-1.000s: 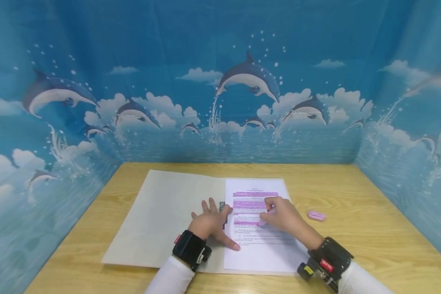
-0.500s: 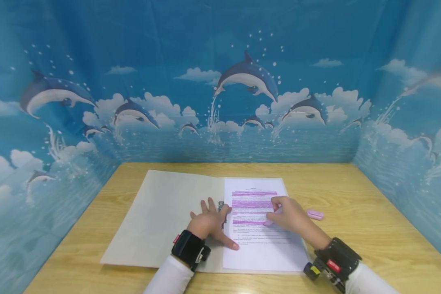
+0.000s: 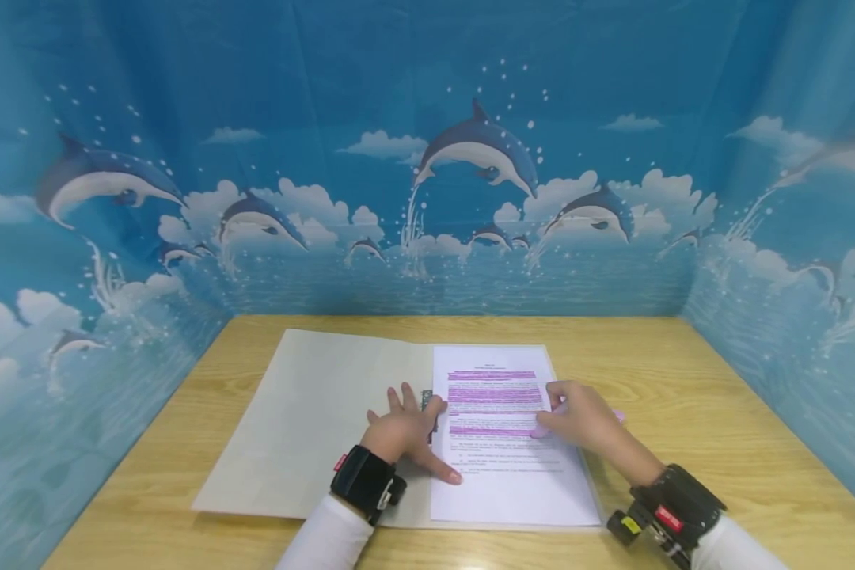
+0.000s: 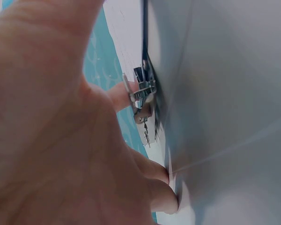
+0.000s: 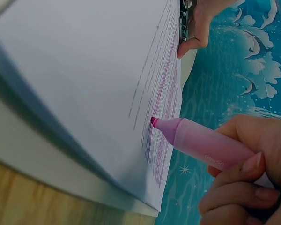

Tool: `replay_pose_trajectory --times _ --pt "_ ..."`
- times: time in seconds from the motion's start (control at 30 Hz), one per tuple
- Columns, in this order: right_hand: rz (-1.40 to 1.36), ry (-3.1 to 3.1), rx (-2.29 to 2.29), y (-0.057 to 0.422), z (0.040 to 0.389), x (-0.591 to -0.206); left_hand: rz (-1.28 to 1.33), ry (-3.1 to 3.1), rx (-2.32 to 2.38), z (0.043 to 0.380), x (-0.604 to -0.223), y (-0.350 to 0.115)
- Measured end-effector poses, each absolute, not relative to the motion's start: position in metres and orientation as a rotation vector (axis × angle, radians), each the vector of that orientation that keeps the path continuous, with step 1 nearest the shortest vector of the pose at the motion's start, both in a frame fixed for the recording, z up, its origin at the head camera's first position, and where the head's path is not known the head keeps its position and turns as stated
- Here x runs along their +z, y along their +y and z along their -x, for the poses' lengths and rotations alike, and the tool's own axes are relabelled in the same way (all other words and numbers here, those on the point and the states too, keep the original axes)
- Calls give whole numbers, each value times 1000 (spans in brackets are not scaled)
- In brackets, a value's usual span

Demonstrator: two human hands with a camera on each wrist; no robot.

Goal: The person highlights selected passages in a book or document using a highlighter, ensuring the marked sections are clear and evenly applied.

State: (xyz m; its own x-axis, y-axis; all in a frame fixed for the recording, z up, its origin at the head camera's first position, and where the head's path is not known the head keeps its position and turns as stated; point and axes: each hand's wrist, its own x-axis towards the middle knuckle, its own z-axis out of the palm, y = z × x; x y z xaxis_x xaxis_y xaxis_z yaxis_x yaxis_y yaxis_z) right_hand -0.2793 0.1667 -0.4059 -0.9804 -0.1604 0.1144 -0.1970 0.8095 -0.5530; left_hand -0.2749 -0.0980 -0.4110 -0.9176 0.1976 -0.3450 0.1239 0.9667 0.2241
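A printed sheet (image 3: 506, 499) with several lines marked in purple lies on the right side of an open folder (image 3: 292, 427). My left hand (image 3: 402, 435) rests across the fold with fingers spread, its thumb reaching onto the page. Beside those fingers is the folder's metal clip (image 4: 143, 86). My right hand (image 3: 580, 416) grips a pink highlighter (image 5: 210, 145), whose dark pink tip is at a line of text near the right margin. The highlighter's pink cap (image 3: 619, 415) is mostly hidden behind the right hand in the head view.
The folder lies on a wood-grain table (image 3: 670, 380). A blue curtain (image 3: 328, 277) printed with dolphins and clouds encloses the back and sides. Black camera straps sit on both wrists.
My right hand has moved to the right with the highlighter, and the purple stroke under its tip has lengthened toward the right margin. The left hand has stayed in place.
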Motion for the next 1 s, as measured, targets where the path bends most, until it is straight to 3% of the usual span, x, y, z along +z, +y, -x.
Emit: replay_pose_trajectory --times 1.0 --pt "-291 -2961 767 187 280 -396 -245 2732 281 278 -414 -98"
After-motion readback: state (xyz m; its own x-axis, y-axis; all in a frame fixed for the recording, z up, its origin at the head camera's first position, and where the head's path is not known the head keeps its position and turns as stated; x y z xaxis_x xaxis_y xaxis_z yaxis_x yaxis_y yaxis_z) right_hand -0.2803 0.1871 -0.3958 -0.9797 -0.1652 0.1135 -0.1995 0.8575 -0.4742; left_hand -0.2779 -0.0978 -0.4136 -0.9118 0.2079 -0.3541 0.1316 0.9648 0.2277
